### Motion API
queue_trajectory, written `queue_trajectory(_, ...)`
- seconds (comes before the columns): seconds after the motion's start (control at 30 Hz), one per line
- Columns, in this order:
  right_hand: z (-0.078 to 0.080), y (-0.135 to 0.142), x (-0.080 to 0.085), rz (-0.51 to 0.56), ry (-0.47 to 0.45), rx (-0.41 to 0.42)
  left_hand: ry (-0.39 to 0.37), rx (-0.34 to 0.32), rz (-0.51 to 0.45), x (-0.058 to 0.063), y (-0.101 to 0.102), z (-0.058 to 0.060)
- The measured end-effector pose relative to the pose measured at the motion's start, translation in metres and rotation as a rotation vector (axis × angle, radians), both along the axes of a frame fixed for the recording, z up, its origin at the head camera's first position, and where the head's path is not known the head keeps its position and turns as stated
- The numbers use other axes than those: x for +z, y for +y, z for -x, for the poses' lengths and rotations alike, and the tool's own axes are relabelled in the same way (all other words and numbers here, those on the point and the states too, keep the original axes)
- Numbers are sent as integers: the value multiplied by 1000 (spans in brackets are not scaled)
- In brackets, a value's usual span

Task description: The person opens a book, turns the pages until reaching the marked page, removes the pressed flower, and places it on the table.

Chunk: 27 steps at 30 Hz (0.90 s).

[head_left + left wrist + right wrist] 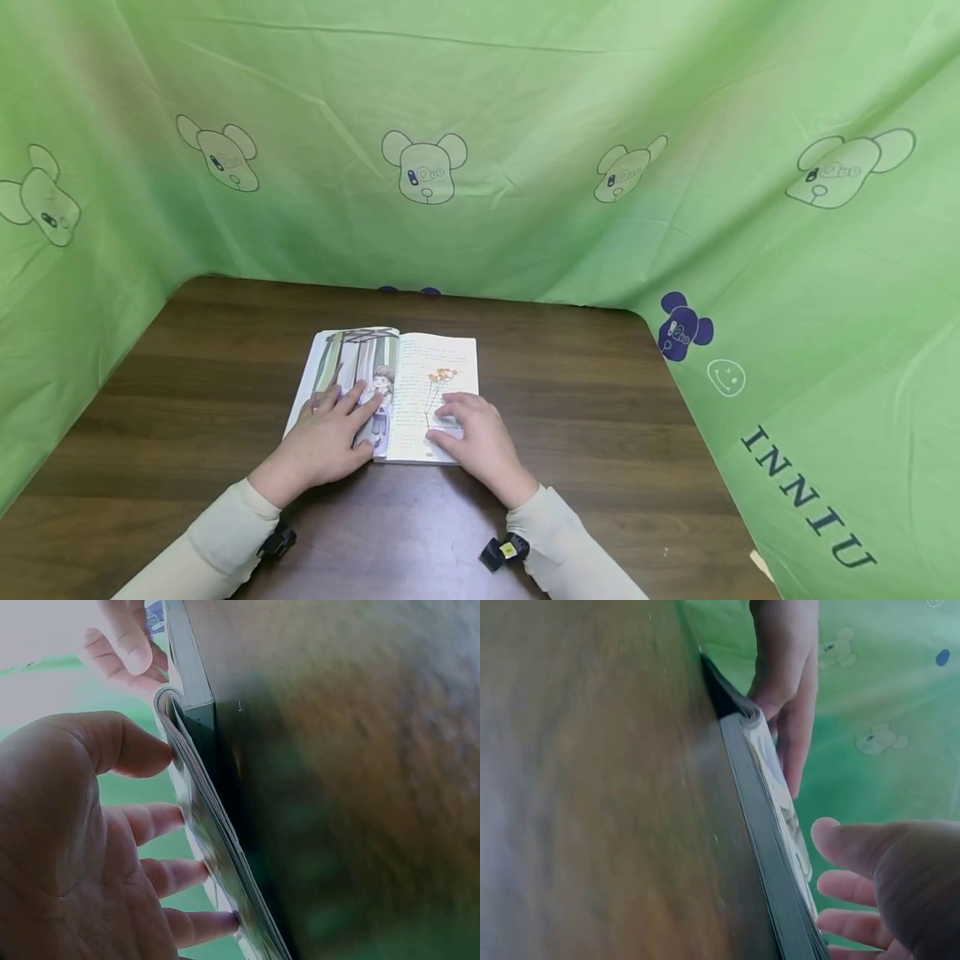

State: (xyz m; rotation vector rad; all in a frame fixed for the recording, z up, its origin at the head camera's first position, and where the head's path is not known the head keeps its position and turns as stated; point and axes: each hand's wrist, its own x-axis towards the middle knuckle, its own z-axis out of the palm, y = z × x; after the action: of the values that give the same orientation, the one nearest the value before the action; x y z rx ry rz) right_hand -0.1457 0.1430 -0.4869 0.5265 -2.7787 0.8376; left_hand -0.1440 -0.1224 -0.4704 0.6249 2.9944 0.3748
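A book (438, 350) lies spread on the table, a colour drawing of a person on its left page and text with an orange flower picture on its right page. With fingers spread, my left hand (322, 442) presses on the left page; in the left wrist view its thumb and fingertips (196, 871) touch the paper. Over the right page's lower part is my right hand (480, 433), fingers loosely bent and nothing held. The right wrist view shows its thumb (847, 844) a little apart from the page. The thick page block (761, 832) lies under the right page.
The dark wooden table (585, 400) carries the book. A green cloth (525, 83) with bear-head prints hangs behind and at both sides of the table. Black devices sit at the left wrist (277, 540) and right wrist (506, 550). A small pale piece (761, 565) shows at the right table edge.
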Motion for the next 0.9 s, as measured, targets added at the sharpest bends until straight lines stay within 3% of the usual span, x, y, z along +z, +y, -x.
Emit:
queue_trajectory(0.53,-2,-13,-17,-34,78,-97,-13,5,14,0,1,-1)
queue_trajectory(0.9,-1,-15,-16,-38,142,-124,3,-2,18,0,1,-1)
